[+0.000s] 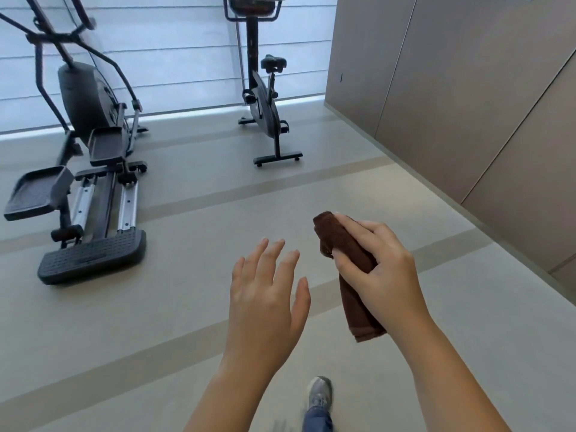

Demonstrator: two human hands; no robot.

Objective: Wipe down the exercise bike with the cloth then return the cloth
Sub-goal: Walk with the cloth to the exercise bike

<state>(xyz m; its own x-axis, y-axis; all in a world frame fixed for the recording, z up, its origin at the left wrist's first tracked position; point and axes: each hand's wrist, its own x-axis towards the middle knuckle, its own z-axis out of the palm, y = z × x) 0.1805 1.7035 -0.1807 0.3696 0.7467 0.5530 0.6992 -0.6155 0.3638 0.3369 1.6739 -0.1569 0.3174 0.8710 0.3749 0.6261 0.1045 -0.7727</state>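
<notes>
Head view: your right hand [378, 269] grasps the folded brown cloth [350, 275] in mid-air above the floor [187, 307], your left hand [265, 294] hangs released with fingers spread, and the exercise bike [265, 88] stands well apart ahead, beside the elliptical trainer [90, 145].

Left hand [265, 294] and right hand [383, 269] both bare, nails short. Forearms [442, 369] bare all the way to the bottom edge of frame. One foot visible low centre: grey trainer [319, 394], lighter mesh panels, grey laces, rounded toe. Blue denim trouser leg [318, 420] above it, hem bunched over the shoe collar. That area is blurred, so finer detail is unclear.
</notes>
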